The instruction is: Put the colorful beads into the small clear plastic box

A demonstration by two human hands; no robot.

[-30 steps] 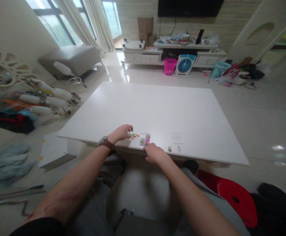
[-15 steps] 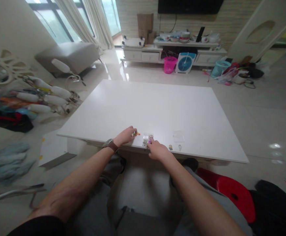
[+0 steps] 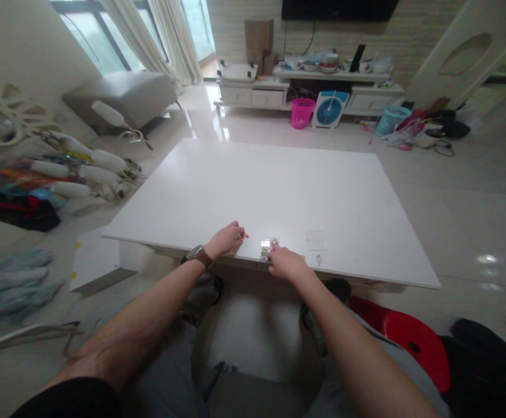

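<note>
My left hand (image 3: 227,238) rests near the front edge of the white table (image 3: 279,186). Its fingers are closed around small colourful pieces (image 3: 246,235), with orange tips sticking out; their kind is too small to make out. To the right of it is a small clear box (image 3: 265,249) with compartments and shiny bits inside. My right hand (image 3: 288,263) has its fingertips closed on the box's right side. A flat clear lid (image 3: 316,240) lies beyond that hand. In front of the lid lies a small silvery key-like piece (image 3: 319,259).
A red plastic stool (image 3: 416,348) stands at my right by the table. A white box (image 3: 98,264) is on the floor at the left. Across the room are a pink basket (image 3: 302,113), a blue fan (image 3: 330,109) and a low cabinet (image 3: 253,96).
The clear box and my right hand have shifted slightly to the right together. That hand now mostly covers a small brownish piece on the table. My left hand stays almost in place.
</note>
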